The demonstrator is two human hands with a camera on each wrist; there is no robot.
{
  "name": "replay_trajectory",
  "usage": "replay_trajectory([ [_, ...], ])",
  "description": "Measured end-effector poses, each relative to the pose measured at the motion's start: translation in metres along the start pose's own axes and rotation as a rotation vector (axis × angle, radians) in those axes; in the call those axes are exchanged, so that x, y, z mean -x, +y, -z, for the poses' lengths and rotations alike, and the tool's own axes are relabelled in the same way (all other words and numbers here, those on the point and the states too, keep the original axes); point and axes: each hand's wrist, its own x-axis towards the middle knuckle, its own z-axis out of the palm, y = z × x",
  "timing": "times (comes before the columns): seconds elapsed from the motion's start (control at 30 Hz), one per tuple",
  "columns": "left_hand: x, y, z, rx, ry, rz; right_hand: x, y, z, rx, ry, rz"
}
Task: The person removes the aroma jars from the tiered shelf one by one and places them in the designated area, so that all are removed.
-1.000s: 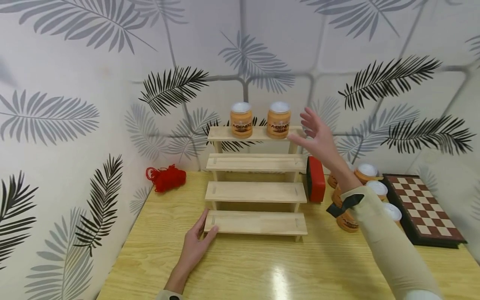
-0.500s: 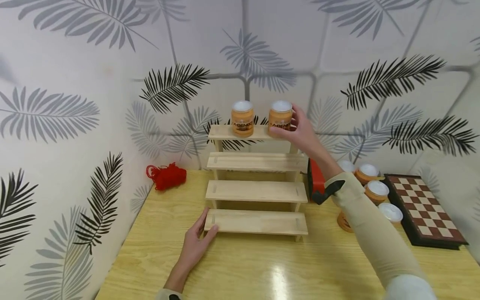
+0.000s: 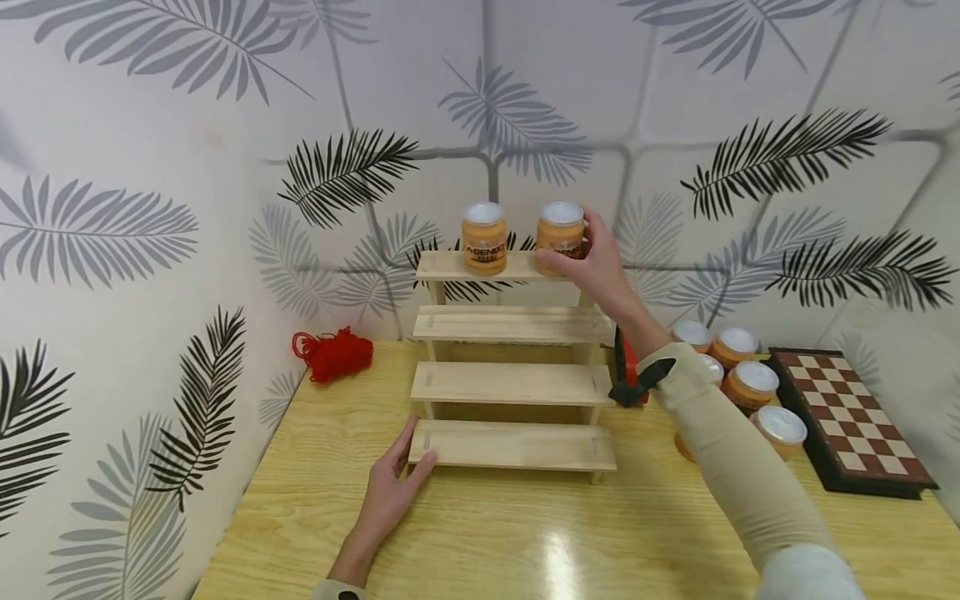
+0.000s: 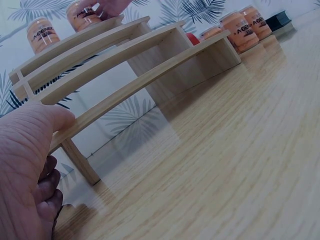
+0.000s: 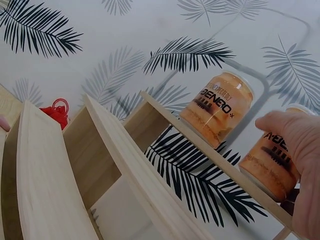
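Observation:
A four-tier wooden display rack (image 3: pixel 517 383) stands at the middle of the table against the wall. My left hand (image 3: pixel 388 490) grips the left end of its lowest board; in the left wrist view the thumb lies over the board's edge, with curled fingers below. On the top tier are two orange jars with white lids. My right hand (image 3: pixel 602 268) holds the right-hand jar (image 3: pixel 561 223) from its right side, thumb across the front; its far fingers are mostly hidden. Apart from it, to the left, the other jar (image 3: pixel 483 242) stands upright.
Several more orange jars (image 3: pixel 752 383) stand on the table to the right, partly behind my right sleeve. Beyond them lies a chessboard (image 3: pixel 851 408). A red box (image 3: pixel 632 358) sits beside the rack, mostly covered by my arm. Red yarn (image 3: pixel 339 356) lies at the back left.
My right hand has moved left from beside the top tier and taken hold of the right-hand jar. That jar has turned slightly. The left hand has stayed on the lowest board.

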Motion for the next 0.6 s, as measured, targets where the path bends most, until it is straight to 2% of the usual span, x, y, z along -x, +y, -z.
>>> replay_trajectory([
  [0.23, -0.0004, -0.0002, -0.0004, 0.007, 0.003, -0.01, 0.0017, -0.0025, -0.0026, 0.054, 0.061, 0.002],
  [0.6, 0.0, -0.0012, -0.0006, -0.011, 0.013, -0.03, 0.0104, -0.004, 0.0017, 0.025, 0.103, 0.028],
])
